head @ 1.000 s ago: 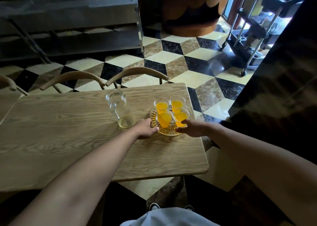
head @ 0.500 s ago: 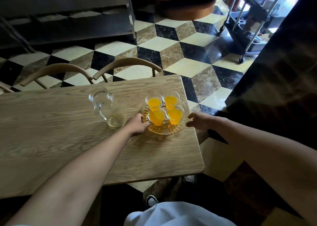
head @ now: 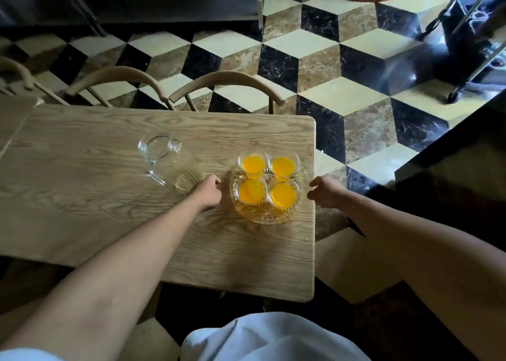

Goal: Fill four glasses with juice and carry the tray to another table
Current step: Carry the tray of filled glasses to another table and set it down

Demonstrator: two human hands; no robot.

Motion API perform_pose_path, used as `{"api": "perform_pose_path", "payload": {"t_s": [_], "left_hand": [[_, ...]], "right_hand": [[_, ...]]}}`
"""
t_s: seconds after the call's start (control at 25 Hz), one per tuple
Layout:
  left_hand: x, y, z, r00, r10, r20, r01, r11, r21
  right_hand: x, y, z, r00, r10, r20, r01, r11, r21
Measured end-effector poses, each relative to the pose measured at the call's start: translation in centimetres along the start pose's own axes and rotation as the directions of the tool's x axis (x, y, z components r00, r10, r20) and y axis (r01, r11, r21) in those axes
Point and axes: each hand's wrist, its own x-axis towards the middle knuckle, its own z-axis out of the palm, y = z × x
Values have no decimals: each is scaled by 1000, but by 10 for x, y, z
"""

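Tray (head: 267, 216): round amber glass dish; set near the right end of the wooden table (head: 90, 212), close to its right edge; no long axis is offered, so any opposed pair of rim points would serve
Glasses (head: 282, 195): four, all filled with orange juice; packed touching in a two-by-two cluster on the tray
Jug (head: 164, 161): clear, almost emptied; stood to the tray's left, well apart
Left hand (head: 207, 191): fingers loosely curled, nothing held; placed just beside the tray's left rim; contact cannot be told
Right hand (head: 325, 191): fingers half curled, nothing gripped; hung off the table's right edge, a gap kept from the rim
Key relation: tray bracketed between both hands; left judged nearer
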Motion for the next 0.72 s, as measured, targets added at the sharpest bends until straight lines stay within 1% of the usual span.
{"api": "perform_pose_path", "payload": {"t_s": [0.08,0.24,0.36,0.52,0.64,0.72], "left_hand": [[13,-5,6,1000,-17,16,17,1000,-18],[38,-10,19,999,-19,43,21,998,-64],[55,-13,30,997,-26,69,32,995,-94],[74,-16,35,995,-55,82,64,992,-110],[89,-18,37,991,-84,109,103,977,-189],[100,-19,39,985,-88,148,123,963,-241]], "right_hand": [[13,3,4,999,4,-41,-4,1000,16],[25,6,12,991,94,-93,-85,992,98],[34,6,22,981,158,-112,-144,981,127],[42,7,32,971,206,-123,-176,961,213],[47,3,37,961,224,-165,-182,955,235],[49,-1,38,957,245,-156,-205,951,232]]}}
